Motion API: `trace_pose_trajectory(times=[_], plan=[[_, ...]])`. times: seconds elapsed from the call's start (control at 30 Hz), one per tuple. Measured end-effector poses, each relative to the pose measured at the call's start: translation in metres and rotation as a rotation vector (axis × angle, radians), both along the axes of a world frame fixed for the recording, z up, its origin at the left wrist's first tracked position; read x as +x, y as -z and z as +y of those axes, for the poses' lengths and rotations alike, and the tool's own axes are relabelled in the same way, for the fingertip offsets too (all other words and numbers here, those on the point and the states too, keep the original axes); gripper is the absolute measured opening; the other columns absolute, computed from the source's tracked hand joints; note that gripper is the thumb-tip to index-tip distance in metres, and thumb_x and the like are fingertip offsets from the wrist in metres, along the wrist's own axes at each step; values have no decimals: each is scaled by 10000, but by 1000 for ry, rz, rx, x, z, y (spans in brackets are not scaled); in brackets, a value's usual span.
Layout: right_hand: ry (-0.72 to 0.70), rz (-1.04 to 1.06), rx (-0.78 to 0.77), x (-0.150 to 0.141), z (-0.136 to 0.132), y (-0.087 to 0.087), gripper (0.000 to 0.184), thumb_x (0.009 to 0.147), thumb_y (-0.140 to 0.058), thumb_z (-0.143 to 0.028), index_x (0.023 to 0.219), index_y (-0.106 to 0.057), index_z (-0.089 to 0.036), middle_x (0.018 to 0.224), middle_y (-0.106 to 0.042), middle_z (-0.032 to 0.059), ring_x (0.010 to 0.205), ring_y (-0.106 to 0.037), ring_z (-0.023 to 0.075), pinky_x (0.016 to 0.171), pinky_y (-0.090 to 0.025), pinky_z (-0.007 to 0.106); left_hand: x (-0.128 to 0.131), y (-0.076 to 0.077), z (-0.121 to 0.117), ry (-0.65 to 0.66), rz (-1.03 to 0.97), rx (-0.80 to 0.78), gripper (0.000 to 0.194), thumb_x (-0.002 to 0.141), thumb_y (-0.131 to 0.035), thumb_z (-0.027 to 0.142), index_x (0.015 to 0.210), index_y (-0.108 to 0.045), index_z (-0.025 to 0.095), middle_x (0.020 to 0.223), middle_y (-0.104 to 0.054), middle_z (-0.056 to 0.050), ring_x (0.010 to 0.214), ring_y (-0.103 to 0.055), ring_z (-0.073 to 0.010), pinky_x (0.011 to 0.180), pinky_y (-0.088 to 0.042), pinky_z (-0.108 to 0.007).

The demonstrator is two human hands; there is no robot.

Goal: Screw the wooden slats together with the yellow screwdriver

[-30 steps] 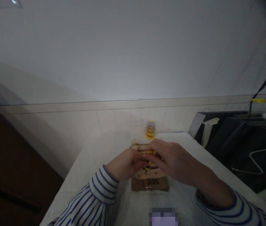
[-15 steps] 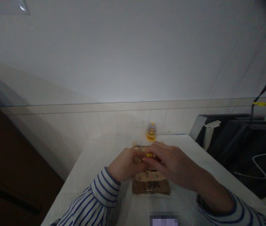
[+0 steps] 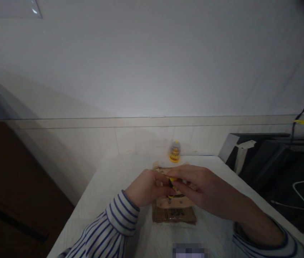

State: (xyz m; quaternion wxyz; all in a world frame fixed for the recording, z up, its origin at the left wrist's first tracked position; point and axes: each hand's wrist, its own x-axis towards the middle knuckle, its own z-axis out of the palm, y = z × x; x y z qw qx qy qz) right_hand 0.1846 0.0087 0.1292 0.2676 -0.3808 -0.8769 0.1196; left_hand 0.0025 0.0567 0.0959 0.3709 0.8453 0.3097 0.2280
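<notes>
My left hand (image 3: 146,188) pinches a small yellow-and-black screwdriver (image 3: 171,182) between thumb and fingers. From the other side, my right hand (image 3: 204,186) has thumb and fingertips at its yellow top. The tool's lower end is over a light wooden piece (image 3: 175,204) with small metal screw heads along its near edge; whether the tip sits in a screw is hidden. Both hands cover the middle of the wood. Beneath it lies a flat brown packet (image 3: 173,216) with dark print, its near edge showing.
A clear domed case with a yellow base (image 3: 174,154) stands at the back of the white-covered table (image 3: 100,200), near the wall. Dark panels (image 3: 272,168) and a white cable (image 3: 294,206) are at the right. A blurred-out object (image 3: 189,252) is at the front edge.
My right hand's fingers have straightened and loosened around the screwdriver's top, and its wrist has moved slightly right. My left hand keeps its pinch. The whole view has shifted a little.
</notes>
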Motion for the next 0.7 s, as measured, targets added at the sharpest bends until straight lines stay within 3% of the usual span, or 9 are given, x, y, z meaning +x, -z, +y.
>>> trace_pose_trajectory(times=[0.7], plan=[[96, -43, 69, -3, 4, 6, 100, 878, -508, -271, 887, -560, -185, 812, -590, 22, 722, -534, 147, 596, -386, 259, 0, -3, -3, 143, 22, 52, 181, 867, -505, 215, 948, -654, 152, 897, -663, -28, 830, -580, -142, 749, -443, -228]])
